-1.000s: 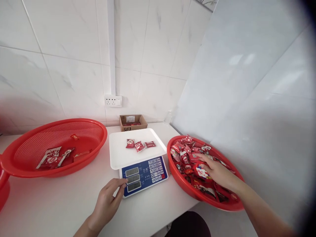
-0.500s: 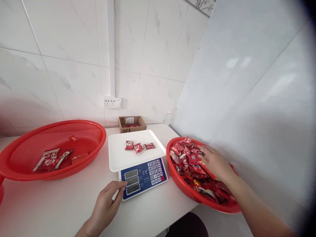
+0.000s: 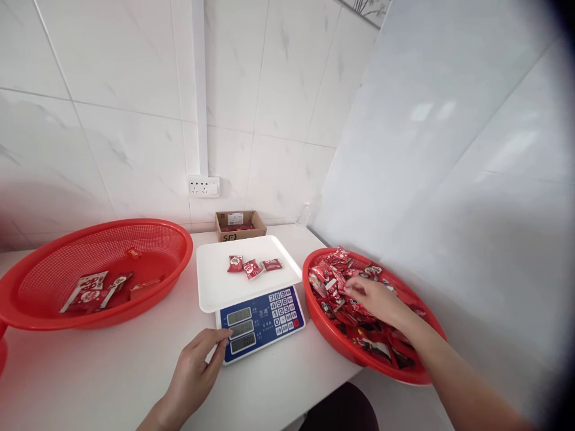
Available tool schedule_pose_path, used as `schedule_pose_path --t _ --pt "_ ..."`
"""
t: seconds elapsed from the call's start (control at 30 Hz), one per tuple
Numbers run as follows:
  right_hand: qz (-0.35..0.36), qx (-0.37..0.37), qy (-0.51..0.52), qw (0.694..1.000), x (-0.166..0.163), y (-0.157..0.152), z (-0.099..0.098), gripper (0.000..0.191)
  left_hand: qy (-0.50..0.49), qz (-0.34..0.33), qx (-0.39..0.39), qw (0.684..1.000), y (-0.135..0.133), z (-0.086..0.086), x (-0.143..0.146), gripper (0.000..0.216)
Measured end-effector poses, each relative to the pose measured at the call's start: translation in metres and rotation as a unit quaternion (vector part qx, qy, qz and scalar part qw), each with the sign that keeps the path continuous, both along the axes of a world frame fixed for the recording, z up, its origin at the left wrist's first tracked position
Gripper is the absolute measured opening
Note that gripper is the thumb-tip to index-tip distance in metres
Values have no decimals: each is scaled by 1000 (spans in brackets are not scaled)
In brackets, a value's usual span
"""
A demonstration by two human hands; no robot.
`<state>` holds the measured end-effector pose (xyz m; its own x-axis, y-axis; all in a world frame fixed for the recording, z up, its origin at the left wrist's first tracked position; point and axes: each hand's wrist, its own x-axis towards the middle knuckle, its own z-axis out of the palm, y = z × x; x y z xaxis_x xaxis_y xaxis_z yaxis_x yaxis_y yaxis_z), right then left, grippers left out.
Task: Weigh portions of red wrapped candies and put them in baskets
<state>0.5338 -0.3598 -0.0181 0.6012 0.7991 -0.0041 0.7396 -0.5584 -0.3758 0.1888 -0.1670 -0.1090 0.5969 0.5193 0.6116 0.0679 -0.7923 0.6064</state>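
My left hand [image 3: 197,368] rests by the left edge of a blue-and-white electronic scale [image 3: 265,350], its thumb and fingertips pressed together beside the digital displays; nothing shows in them. On the scale's white tray [image 3: 215,287] lie three small red candy packets [image 3: 253,269]. At the right, my right hand [image 3: 372,298] reaches into a red basket [image 3: 321,317] heaped with red wrapped candies [image 3: 339,294]. Its thumb and fingers are closed on a red candy packet near the basket's left side, partly hidden by the fingers.
A larger red mesh basket [image 3: 148,224] with several packets stands at the left. Behind the scale sits a small cardboard box [image 3: 251,230] with red packets, and a clear glass jar [image 3: 304,214] by the wall. The white table [image 3: 251,389] ends in front; a dark round shape [image 3: 341,410] lies below.
My right hand has moved left across the candy pile, and its fingers have closed on a packet. The left hand has stayed at the scale. Three packets remain on the tray.
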Motion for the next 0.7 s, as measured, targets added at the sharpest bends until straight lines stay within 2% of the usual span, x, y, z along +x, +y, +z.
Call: schedule_pose_path --t 0.07,0.13,0.2,0.3,0.47,0.7 --pt "61 -80 68 993 -10 -9 -4 35 1 -3 0 1000 -1 1 1 18" --pt "86 -102 82 988 -22 -13 -16 49 0 -7 3 1000 -2 1 1 18" --pt "77 -67 46 994 -31 -12 -29 43 0 -12 6 1000 -3 1 2 17" --pt "63 -25 15 998 -32 -7 -36 22 9 -19 8 1000 -3 -1 3 17" --pt "-31 34 33 998 -12 -9 -17 15 10 -8 1 1000 0 -3 2 19" --pt "-87 100 -8 991 -1 -14 8 23 8 -13 -6 1000 0 -2 2 20"
